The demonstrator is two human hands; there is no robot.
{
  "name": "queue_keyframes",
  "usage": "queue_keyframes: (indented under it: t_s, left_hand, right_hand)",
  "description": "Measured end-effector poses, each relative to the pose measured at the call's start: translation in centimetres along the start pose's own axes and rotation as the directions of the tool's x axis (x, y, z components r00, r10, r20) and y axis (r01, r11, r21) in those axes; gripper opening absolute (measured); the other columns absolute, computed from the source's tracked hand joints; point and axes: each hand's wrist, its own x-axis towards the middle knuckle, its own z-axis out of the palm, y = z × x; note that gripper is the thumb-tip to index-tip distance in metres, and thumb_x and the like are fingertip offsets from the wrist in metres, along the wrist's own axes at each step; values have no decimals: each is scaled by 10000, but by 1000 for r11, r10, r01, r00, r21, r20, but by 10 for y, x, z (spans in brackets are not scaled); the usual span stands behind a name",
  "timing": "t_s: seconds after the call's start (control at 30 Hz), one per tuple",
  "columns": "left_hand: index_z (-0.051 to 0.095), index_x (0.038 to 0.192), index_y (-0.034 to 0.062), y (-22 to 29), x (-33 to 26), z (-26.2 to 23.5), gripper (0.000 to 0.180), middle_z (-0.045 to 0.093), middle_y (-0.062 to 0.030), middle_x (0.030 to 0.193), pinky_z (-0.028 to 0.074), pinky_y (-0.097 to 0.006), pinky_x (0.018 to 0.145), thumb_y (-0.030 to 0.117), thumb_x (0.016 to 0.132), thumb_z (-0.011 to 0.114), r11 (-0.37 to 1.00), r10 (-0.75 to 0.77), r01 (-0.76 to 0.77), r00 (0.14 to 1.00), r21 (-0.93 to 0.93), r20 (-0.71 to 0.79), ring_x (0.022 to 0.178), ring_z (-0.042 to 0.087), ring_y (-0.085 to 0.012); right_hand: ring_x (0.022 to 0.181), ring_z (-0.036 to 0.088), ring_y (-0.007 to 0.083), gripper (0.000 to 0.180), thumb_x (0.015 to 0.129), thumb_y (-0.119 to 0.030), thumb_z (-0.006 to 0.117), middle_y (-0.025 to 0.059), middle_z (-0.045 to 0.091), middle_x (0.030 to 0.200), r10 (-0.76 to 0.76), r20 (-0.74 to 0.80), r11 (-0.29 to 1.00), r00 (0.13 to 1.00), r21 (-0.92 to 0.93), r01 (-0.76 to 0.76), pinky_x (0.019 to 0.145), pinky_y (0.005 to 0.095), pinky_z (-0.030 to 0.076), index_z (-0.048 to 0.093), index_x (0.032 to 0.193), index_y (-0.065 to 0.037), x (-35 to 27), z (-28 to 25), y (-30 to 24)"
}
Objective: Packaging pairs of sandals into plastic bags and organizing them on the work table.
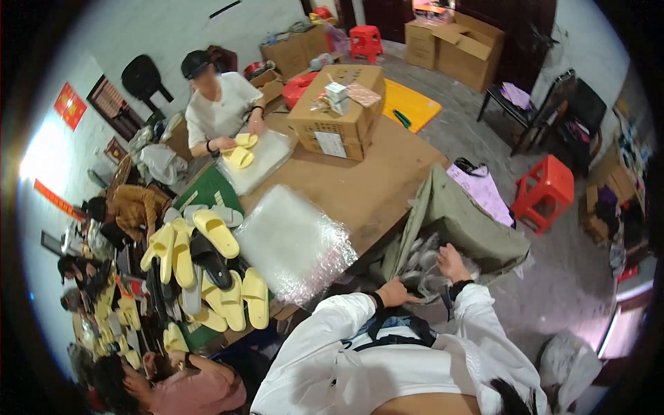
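Note:
An olive-green cloth sack (477,232) gapes at the table's right front corner, with grey, clear-plastic-wrapped things (423,261) inside. My left hand (395,292) is closed on the near rim of this sack. Over the right part of the mouth, my right hand (453,263) has its fingers curled at the wrapped contents; what they hold is too small to make out. On the table left of my hands lies a stack of clear plastic bags (290,238). Yellow, black and grey slippers (214,266) are heaped beyond it to the left.
A cardboard box (339,117) stands on the brown table (370,197). Across the table a person handles yellow slippers (240,153) over another bag stack. Other people work at the left. A red stool (545,192) and black chairs (515,104) stand on the right.

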Motion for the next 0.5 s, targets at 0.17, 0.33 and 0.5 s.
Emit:
queue_keyframes:
  t_s: [0.17,0.33,0.5]
  left_hand:
    - [430,1237,437,-5,-1,19,465,620,-47,715,385,-435,801,151,872,390,998,-58,61,995,31,-76,679,620,-226]
    - [555,1129,391,-12,-8,0,376,615,-20,651,386,-408,759,186,834,445,999,-35,35,974,-6,-225,659,608,-222]
    - [580,1094,287,-14,-26,9,306,614,-7,670,367,-377,798,202,823,465,999,44,-40,988,31,-147,668,610,-201]
  right_hand:
    - [1053,496,209,378,846,-154,509,115,547,1143,111,369,688,923,-698,197,899,295,360,494,1199,-18,-29,18,20]
    - [935,558,245,366,857,-324,449,98,593,1107,500,512,-189,699,-723,665,804,341,426,583,1110,-96,27,-69,97]
    - [982,546,301,557,878,-464,359,176,581,1109,585,5,-372,811,-886,275,819,368,410,564,1089,8,0,-15,104]
